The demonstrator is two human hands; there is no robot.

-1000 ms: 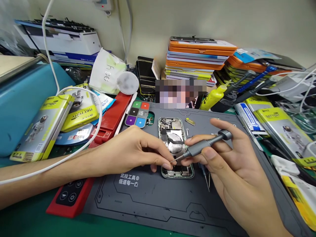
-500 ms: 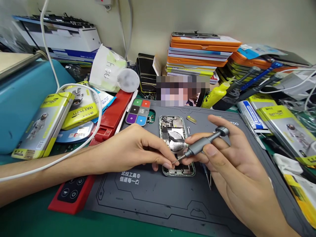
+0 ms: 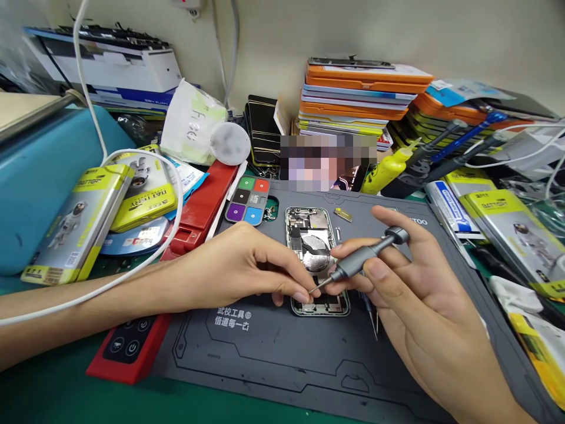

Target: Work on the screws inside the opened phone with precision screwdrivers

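An opened phone body with bare metal parts lies on a dark grey work mat. My right hand grips a grey precision screwdriver, its tip pointing left and down at the phone's lower left edge. My left hand reaches in from the left, thumb and forefinger pinched together right at the screwdriver's tip; what they pinch is too small to see. A pair of tweezers lies on the mat under my right hand.
A red device and a coloured screw tray sit left of the phone. Yellow battery boxes, a white cable and a blue case crowd the left. Stacked orange boxes and tools fill the back and right.
Hardly anything has moved. The view shifted slightly a second ago; both hands have kept their pose at the phone's lower left edge.
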